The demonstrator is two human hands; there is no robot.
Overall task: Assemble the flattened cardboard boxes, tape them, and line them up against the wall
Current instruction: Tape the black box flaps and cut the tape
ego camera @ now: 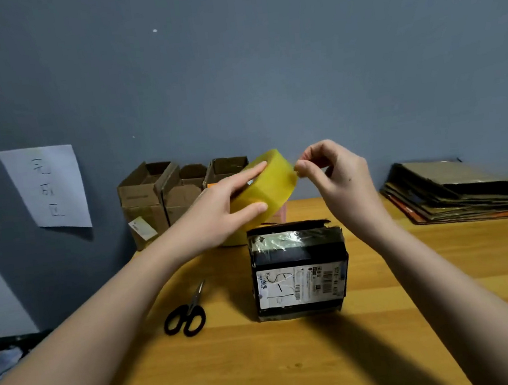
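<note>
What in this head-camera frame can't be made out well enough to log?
- Free tape end: the right hand picks at the yellow tape roll, fingertips covering it.
- Pink object behind the roll: mostly hidden by the roll and the left hand.
- Shipping label on the black box: print too small.
- Flattened cardboard stack: count unclear, dark and overlapping.

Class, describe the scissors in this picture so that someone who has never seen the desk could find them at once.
Start at the wooden table and find the dark box with the white shipping label standing near its middle. Just left of that box, lying flat on the wood under the left forearm, are the scissors. Their black loop handles point toward the viewer, and they are the only metal tool there.
</note>
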